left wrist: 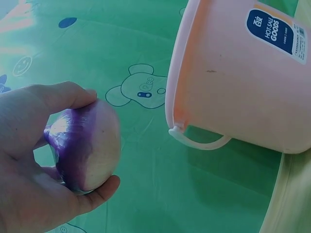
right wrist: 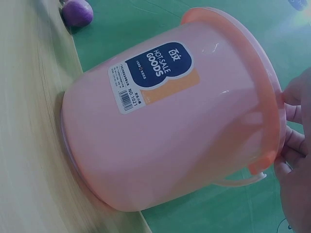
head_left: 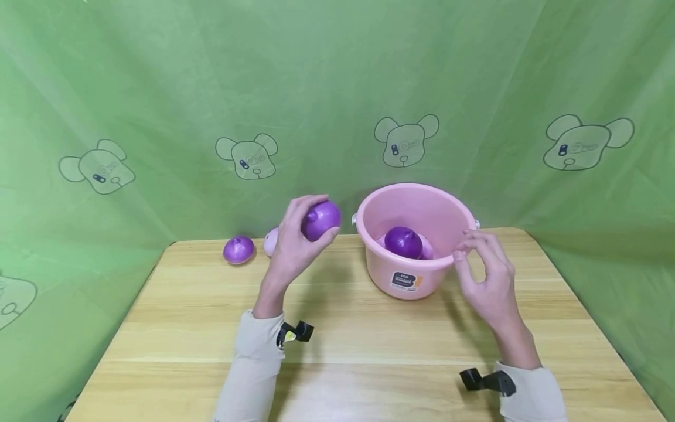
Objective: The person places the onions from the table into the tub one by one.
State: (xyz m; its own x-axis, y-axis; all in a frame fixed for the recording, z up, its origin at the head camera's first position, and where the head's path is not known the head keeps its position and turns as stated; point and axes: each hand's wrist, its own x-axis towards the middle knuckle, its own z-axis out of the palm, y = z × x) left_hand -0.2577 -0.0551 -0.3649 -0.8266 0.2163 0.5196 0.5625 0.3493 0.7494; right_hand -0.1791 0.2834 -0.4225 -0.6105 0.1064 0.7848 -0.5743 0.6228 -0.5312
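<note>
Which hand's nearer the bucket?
Right. The right hand pinches the bucket at its rim; the left hand is apart from it, off to its left, holding a purple onion.

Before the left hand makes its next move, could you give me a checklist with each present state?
1. Purple onion gripped by the left hand: ok.
2. Pink bucket upright on the table: ok.
3. Right hand at the bucket's rim: ok, touching it.
4. Handle away from the opening: ok, it hangs outside.
5. Held onion above the opening: not ok, it is left of the bucket.
6. What lies beneath the dark onion inside: cannot tell, mostly hidden.
</note>
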